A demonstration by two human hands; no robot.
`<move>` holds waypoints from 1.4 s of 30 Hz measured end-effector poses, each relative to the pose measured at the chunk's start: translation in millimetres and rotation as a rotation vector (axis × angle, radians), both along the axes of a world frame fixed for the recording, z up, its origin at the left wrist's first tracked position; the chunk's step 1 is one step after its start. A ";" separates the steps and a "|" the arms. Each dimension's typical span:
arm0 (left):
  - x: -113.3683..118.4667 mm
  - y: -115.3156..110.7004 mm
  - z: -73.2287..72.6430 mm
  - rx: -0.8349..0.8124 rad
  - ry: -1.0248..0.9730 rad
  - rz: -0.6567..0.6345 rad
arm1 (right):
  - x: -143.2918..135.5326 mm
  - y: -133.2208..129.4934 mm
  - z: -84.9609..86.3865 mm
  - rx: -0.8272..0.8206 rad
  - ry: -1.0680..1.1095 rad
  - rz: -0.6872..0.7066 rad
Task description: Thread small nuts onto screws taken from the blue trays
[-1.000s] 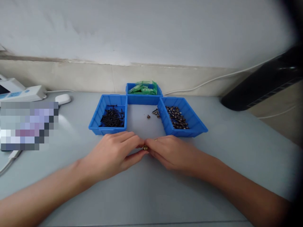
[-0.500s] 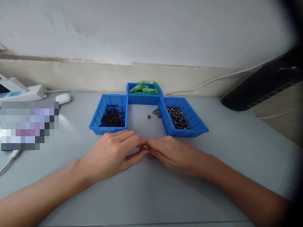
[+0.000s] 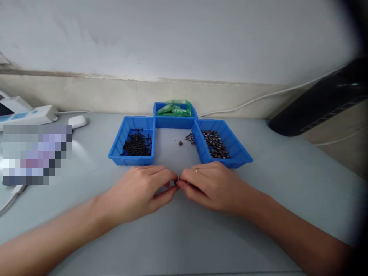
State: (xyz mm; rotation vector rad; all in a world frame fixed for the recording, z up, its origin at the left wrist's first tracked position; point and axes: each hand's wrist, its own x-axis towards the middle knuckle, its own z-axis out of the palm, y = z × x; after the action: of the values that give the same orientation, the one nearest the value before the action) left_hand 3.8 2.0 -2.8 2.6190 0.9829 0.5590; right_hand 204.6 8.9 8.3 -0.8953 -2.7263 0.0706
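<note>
Blue plastic walls frame the work: a left bin (image 3: 131,161) of black screws (image 3: 136,145), a right bin (image 3: 201,147) of metal fittings (image 3: 217,145), and a rear bin (image 3: 176,122) of green packets (image 3: 175,110) by the worktop's far edge. Midway along the worktop (image 3: 178,245), between far and near edges, the left hand (image 3: 140,191) pinches what looks like a tiny dark piece (image 3: 176,183), mostly hidden; the right hand (image 3: 214,188) meets it, though I cannot tell whether it grips. Uneven fingertip pressure could flick the piece away, and a forward-drifting knuckle might nudge the near rims or scatter the loose fitting (image 3: 180,143).
</note>
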 end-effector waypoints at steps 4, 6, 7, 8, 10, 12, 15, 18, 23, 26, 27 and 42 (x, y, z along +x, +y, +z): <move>-1.3 0.7 1.3 -0.044 -0.036 0.026 | 2.5 2.1 -1.3 0.109 0.092 0.009; -1.6 0.9 2.5 -0.068 -0.055 0.049 | 3.8 3.4 -2.5 0.160 0.107 0.045; -1.6 1.0 3.1 -0.076 -0.057 0.060 | 4.3 4.0 -3.3 0.173 0.099 0.056; -1.6 1.1 3.5 -0.081 -0.055 0.068 | 4.6 4.7 -4.3 0.184 0.088 0.059; -1.4 1.6 3.7 -0.094 -0.033 0.071 | 5.0 5.8 -6.2 0.201 0.067 0.051; -1.3 2.2 4.0 -0.110 -0.003 0.072 | 5.1 6.4 -7.7 0.218 0.059 0.041; -1.4 2.5 5.7 -0.108 -0.006 0.076 | 4.9 6.3 -8.4 0.217 0.052 0.028; -1.2 1.5 7.9 -0.068 -0.048 0.098 | 4.1 6.0 -8.0 0.178 0.082 0.006; -1.3 -0.1 5.4 0.073 -0.105 0.087 | 2.2 6.9 -6.8 0.060 0.137 -0.031; -2.1 -0.1 3.0 0.117 -0.135 0.093 | 0.8 6.8 -7.6 -0.016 0.144 -0.020; -2.3 -0.1 2.5 0.123 -0.135 0.101 | 0.4 6.6 -8.4 -0.045 0.151 -0.020; -3.2 1.6 1.5 0.163 -0.082 0.078 | -1.9 7.1 -10.5 -0.441 0.187 -0.065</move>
State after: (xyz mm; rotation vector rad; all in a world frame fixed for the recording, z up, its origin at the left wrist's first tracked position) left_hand 0.6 3.6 -1.3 2.6824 1.0593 0.7900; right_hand 202.7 16.0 -2.2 -1.0260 -2.5432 0.7272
